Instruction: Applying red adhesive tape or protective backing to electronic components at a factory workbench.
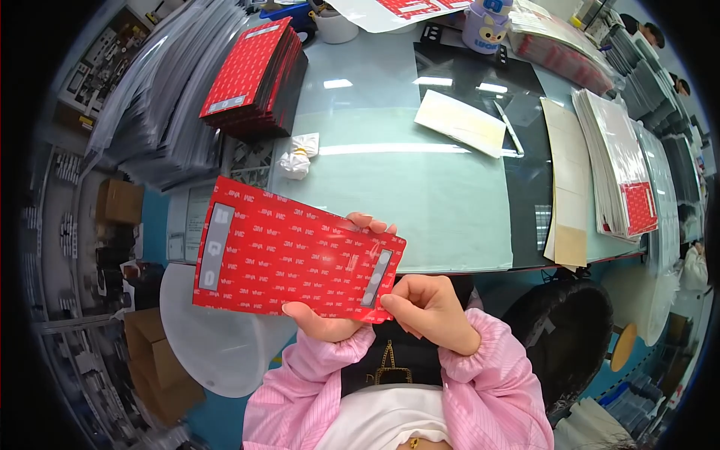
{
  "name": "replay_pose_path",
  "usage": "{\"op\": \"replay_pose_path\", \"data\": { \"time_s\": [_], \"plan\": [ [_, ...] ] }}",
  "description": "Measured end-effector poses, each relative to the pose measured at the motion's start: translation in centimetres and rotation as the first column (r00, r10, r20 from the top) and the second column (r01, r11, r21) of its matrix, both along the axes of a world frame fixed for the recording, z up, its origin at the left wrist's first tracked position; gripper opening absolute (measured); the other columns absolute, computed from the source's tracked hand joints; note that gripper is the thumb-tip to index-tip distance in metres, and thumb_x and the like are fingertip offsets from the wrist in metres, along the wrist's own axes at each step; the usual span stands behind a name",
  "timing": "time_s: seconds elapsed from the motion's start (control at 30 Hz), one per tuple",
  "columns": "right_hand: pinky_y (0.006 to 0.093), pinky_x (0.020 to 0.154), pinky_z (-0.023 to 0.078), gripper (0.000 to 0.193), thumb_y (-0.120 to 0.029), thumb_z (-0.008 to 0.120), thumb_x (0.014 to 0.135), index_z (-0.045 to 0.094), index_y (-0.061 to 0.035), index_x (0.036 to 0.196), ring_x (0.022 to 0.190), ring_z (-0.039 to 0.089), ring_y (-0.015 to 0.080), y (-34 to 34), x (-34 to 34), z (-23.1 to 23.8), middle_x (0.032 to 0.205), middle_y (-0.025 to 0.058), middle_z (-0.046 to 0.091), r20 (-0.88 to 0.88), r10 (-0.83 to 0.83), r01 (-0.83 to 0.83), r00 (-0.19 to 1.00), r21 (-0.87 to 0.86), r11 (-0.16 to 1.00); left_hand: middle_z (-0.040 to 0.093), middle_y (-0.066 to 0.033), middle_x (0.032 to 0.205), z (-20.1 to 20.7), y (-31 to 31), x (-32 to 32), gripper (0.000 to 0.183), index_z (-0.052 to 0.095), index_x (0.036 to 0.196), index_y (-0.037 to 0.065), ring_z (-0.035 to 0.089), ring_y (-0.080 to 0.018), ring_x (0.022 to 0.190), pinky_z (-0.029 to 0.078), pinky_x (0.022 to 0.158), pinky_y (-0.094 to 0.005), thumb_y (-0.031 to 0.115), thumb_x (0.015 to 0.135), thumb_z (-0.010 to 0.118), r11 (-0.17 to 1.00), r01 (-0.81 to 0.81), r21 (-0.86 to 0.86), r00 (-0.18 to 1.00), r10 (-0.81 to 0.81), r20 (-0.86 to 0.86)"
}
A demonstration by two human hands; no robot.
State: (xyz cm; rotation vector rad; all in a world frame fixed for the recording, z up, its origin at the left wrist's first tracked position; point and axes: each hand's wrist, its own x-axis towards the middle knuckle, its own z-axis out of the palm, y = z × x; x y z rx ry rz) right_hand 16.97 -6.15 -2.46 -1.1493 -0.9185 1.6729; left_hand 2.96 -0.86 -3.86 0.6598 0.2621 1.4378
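A flat rectangular panel [300, 255] covered in red printed film is held tilted in front of the table's near edge. A grey strip with pale marks runs along each of its short ends. My left hand [319, 324] supports it from underneath, with the thumb over the near edge and fingertips curling round the far edge. My right hand [433, 309] pinches at the panel's near right corner, thumb and bent index finger pressed together there. Whether the right fingers have a loose film edge between them is too small to tell.
A stack of similar red panels [251, 75] stands at the far left beside piled clear sheets [161, 90]. On the table lie crumpled white paper [299, 155], a pale card [459, 124] and a white pen-like tool [510, 129]. Stacked sheets [604, 161] lie at right; a black bin [559, 337] stands below.
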Motion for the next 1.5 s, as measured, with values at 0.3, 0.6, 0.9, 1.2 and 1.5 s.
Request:
{"op": "replay_pose_path", "data": {
  "time_s": [0.3, 0.6, 0.9, 1.2, 1.5],
  "plan": [
    [0.0249, 0.047, 0.045, 0.011, -0.001, 0.075, 0.083, 0.066, 0.0003, 0.078, 0.049, 0.059, 0.0099, 0.0, -1.6, 1.4, 0.059, 0.0050, 0.060, 0.394, -0.276, -0.013, 0.877, 0.592, 0.806, 0.051, -0.0178, 0.140, 0.6, -0.4, 0.3, 0.101, 0.041, 0.149, 0.011, 0.054, -0.0341, 0.127, 0.042, 0.111, -0.0633, 0.085, 0.082, 0.058, 0.991, 0.045, -0.123, 0.999, -0.044, 0.012],
    [0.0282, 0.049, 0.045, 0.010, -0.003, 0.072, 0.088, 0.068, -0.0003, 0.079, 0.051, 0.061, 0.0152, -1.0, 0.6, 1.8, 0.063, 0.0078, 0.064, 0.397, -0.274, 0.002, 0.876, 0.566, 0.825, 0.052, -0.0185, 0.141, -1.2, 0.3, -0.9, 0.098, 0.041, 0.146, 0.005, 0.054, -0.0368, 0.126, 0.042, 0.110, -0.0645, 0.083, 0.087, 0.052, 0.918, 0.302, -0.256, 0.893, -0.178, 0.414],
    [0.0208, 0.046, 0.032, 0.023, -0.014, 0.057, 0.105, 0.069, 0.0018, 0.095, 0.049, 0.046, 0.0029, 0.7, 5.3, 0.8, 0.066, 0.0033, 0.063, 0.153, 0.021, -0.028, 0.988, 0.045, 0.999, 0.056, -0.0215, 0.136, -1.6, -0.2, -1.9, 0.099, 0.042, 0.145, 0.004, 0.058, -0.0404, 0.122, 0.053, 0.093, -0.0665, 0.084, 0.087, 0.050, 0.880, 0.403, -0.251, 0.860, -0.271, 0.433],
    [0.0212, 0.049, 0.040, 0.017, -0.014, 0.066, 0.097, 0.072, 0.0016, 0.093, 0.055, 0.054, 0.0037, 1.3, 6.1, 1.7, 0.069, 0.0014, 0.067, 0.152, 0.243, -0.234, 0.958, -0.079, 0.969, 0.055, -0.0252, 0.136, -1.5, -0.2, -2.4, 0.106, 0.044, 0.144, 0.002, 0.057, -0.0432, 0.123, 0.052, 0.099, -0.0638, 0.088, 0.081, 0.054, 0.852, 0.481, -0.204, 0.835, -0.375, 0.404],
    [0.0215, 0.048, 0.039, 0.010, -0.005, 0.068, 0.090, 0.069, 0.0034, 0.084, 0.055, 0.052, 0.0028, 1.6, 5.8, 0.9, 0.066, 0.0022, 0.065, 0.272, 0.266, -0.274, 0.925, -0.009, 0.962, 0.054, -0.0277, 0.137, -1.9, 0.0, -2.7, 0.109, 0.041, 0.146, 0.000, 0.058, -0.0431, 0.123, 0.051, 0.100, -0.0632, 0.089, 0.083, 0.049, 0.817, 0.515, -0.260, 0.838, -0.416, 0.352]
  ]
}}
